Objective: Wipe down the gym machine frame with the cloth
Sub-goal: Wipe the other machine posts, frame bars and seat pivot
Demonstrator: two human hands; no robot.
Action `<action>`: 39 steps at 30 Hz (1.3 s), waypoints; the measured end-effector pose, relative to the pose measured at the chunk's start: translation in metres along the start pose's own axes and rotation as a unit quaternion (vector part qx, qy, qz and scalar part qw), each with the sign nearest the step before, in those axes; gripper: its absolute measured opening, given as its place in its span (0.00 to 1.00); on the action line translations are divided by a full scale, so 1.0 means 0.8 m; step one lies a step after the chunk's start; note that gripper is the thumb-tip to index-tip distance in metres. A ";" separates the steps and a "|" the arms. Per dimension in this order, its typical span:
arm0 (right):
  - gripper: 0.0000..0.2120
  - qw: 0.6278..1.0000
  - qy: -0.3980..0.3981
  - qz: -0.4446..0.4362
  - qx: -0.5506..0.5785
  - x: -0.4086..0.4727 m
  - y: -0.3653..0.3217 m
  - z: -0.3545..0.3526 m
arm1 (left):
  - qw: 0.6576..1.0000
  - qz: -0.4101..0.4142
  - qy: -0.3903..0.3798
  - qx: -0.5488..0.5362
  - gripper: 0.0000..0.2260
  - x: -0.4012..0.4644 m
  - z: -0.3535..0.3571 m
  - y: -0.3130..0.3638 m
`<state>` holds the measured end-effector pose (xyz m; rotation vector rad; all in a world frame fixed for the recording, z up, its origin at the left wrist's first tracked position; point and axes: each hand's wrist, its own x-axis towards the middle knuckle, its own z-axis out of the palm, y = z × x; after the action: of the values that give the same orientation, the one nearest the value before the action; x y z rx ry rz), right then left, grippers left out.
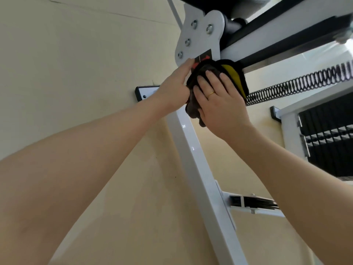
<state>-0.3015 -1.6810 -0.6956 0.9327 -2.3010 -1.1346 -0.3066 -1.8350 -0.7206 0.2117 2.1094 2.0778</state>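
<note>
Indoor gym or fitness room. Landmark: white painted steel frame post (198, 161) of a weight machine, running diagonally up the view. At its upper end, a white bracket plate (198, 35) with four bolts. Right of the post, a black coil spring (298, 83) stretched along a white beam; further right, a stack of black weight plates (328, 142) in a white cage. Behind the post, a plain cream wall (76, 64) with a mounting bracket (145, 92) fixed to it
</note>
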 end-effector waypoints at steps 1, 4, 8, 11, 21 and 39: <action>0.21 1.000 0.000 -0.008 0.000 -0.010 0.001 -0.003 | 1.000 -0.005 -0.001 0.017 0.35 0.003 -0.004 0.001; 0.22 0.999 -0.013 -0.033 0.000 -0.021 0.005 -0.011 | 0.999 -0.010 0.001 0.037 0.34 0.011 -0.012 0.005; 0.22 0.998 -0.039 -0.012 -0.057 0.037 0.016 -0.007 | 0.999 0.013 -0.017 0.024 0.33 0.023 -0.019 0.003; 0.23 0.995 -0.066 0.023 -0.071 0.079 0.020 -0.006 | 1.000 -0.012 -0.012 -0.002 0.36 0.036 -0.032 -0.008; 0.24 0.993 -0.113 0.009 -0.045 0.060 0.012 -0.025 | 0.999 0.015 -0.030 -0.030 0.37 0.046 -0.051 -0.034; 0.27 0.943 -0.315 -0.103 -0.023 0.134 -0.051 0.015 | 0.877 -0.118 -0.094 0.457 0.24 0.065 -0.105 -0.197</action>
<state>-0.3672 -1.7698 -0.7289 0.8985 -2.6861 -1.7780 -0.3732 -1.9082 -0.8787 0.2350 2.6381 0.7617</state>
